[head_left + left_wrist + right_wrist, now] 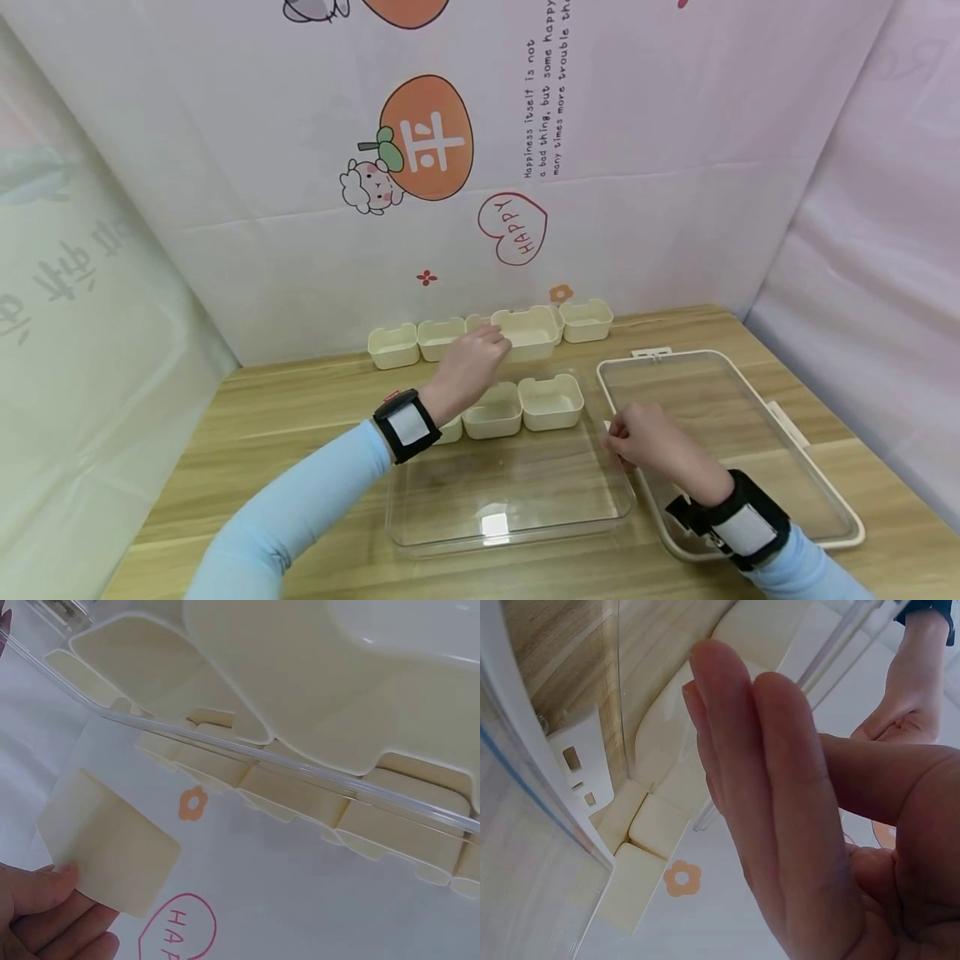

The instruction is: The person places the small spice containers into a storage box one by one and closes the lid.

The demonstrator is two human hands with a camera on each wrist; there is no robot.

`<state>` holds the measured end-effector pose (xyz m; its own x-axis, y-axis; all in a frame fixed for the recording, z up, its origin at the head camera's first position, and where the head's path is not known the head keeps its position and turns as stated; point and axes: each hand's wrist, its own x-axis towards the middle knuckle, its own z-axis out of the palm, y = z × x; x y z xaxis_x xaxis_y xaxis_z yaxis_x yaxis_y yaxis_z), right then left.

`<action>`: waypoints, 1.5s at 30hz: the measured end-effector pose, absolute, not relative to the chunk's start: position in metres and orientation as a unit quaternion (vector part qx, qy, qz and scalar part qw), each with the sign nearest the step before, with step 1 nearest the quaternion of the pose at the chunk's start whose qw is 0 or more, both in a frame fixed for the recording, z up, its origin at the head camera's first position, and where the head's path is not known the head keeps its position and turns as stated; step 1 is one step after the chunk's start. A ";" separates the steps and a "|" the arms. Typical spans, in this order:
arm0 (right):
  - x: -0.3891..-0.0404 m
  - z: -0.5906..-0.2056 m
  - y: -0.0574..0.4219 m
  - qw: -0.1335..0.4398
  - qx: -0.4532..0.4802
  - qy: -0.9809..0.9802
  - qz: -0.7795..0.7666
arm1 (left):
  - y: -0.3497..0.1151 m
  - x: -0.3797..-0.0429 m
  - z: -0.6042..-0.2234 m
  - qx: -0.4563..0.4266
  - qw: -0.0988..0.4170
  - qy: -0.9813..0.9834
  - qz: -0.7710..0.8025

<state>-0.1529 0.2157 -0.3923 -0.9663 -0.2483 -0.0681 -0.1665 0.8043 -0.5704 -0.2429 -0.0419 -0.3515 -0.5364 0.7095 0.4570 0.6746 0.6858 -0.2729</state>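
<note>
My left hand [471, 367] reaches over the back of a clear plastic box and pinches a larger cream bin [527, 337] by its side. In the left wrist view, thumb and fingers grip that cream bin [112, 844]. Below it, small cream bins [551, 404] stand in a row along the back inside the clear box [510, 537]; my left arm partly hides the leftmost one. My right hand [648, 433] is at the box's right wall, beside the lid, and holds nothing. Its fingers [795, 772] are mostly straight in the right wrist view.
More small cream bins [393, 347] line the back of the wooden table [292, 433] against the printed cloth [622, 208]. A clear lid with a cream rim [817, 492] and side latches [789, 423] lies to the right of the box.
</note>
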 end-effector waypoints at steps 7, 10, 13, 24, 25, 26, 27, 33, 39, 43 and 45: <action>-0.153 -0.392 0.215 0.074 -0.108 0.949 -0.287 | -0.056 -0.235 -0.355 -0.415 0.283 -0.864 0.003; -0.153 -0.391 0.215 0.076 -0.105 0.949 -0.286 | -0.061 -0.231 -0.357 -0.420 0.294 -0.859 -0.005; -0.153 -0.391 0.215 0.076 -0.107 0.949 -0.286 | -0.065 -0.227 -0.359 -0.423 0.300 -0.855 -0.010; -0.155 -0.391 0.216 0.062 -0.115 0.949 -0.287 | -0.078 -0.207 -0.363 -0.424 0.304 -0.853 -0.018; -0.155 -0.391 0.216 0.064 -0.116 0.949 -0.286 | -0.079 -0.206 -0.363 -0.426 0.303 -0.852 -0.021; -0.155 -0.391 0.216 0.065 -0.115 0.949 -0.286 | -0.080 -0.204 -0.363 -0.429 0.302 -0.851 -0.025; -0.154 -0.391 0.215 0.066 -0.114 0.949 -0.286 | -0.082 -0.202 -0.364 -0.430 0.301 -0.851 -0.027; -0.154 -0.391 0.215 0.061 -0.118 0.949 -0.287 | -0.092 -0.192 -0.367 -0.435 0.309 -0.845 -0.036; -0.155 -0.391 0.216 0.057 -0.122 0.950 -0.283 | -0.102 -0.182 -0.370 -0.443 0.335 -0.831 -0.041; -0.154 -0.391 0.215 0.062 -0.119 0.950 -0.281 | -0.107 -0.174 -0.373 -0.447 0.341 -0.826 -0.040; -0.154 -0.391 0.215 0.062 -0.118 0.951 -0.280 | -0.110 -0.170 -0.374 -0.448 0.336 -0.827 -0.042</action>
<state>-0.1537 0.2145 -0.3914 -0.9645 -0.2589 -0.0523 -0.1893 0.8158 -0.5465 -0.1700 -0.1101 -0.3737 -0.3723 0.7135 0.5935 0.7697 0.5947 -0.2321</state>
